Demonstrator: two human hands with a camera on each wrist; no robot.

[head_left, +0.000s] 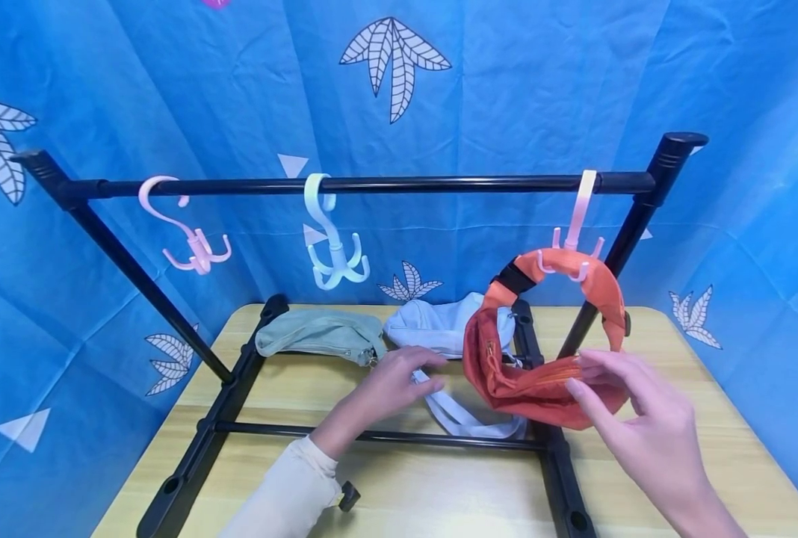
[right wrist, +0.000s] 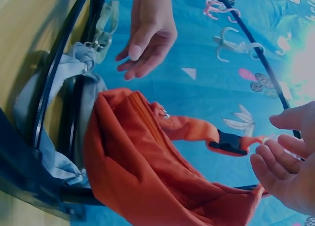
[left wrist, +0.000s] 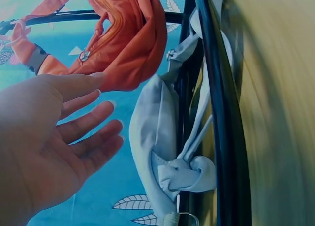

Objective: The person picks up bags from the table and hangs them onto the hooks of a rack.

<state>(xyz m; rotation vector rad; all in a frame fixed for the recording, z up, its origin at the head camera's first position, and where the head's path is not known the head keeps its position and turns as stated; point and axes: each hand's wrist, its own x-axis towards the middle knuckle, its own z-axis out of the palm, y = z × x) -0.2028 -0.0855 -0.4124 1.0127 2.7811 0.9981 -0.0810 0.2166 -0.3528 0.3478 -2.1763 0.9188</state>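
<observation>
On the right-hand pink hook (head_left: 569,254), orange bag (head_left: 533,373) hung by its strap, right hand (head_left: 641,418) and left hand (head_left: 388,385) beside it, fingers spread, gripping nothing; white bag (head_left: 439,329) and green bag (head_left: 318,335) waiting on the table (head_left: 675,456), two hooks bare.

**Hidden, cropped or blurred**

- Right hand (head_left: 648,418): wrist cut by head view's lower edge; mostly cropped in right wrist view.
- Orange bag (head_left: 540,373): covers part of the white bag (head_left: 439,329) and the rack's base bar (head_left: 540,448).
- Tabletop (left wrist: 280,113): blurred in left wrist view.
- Left hand (left wrist: 44,147): palm cropped there.
</observation>
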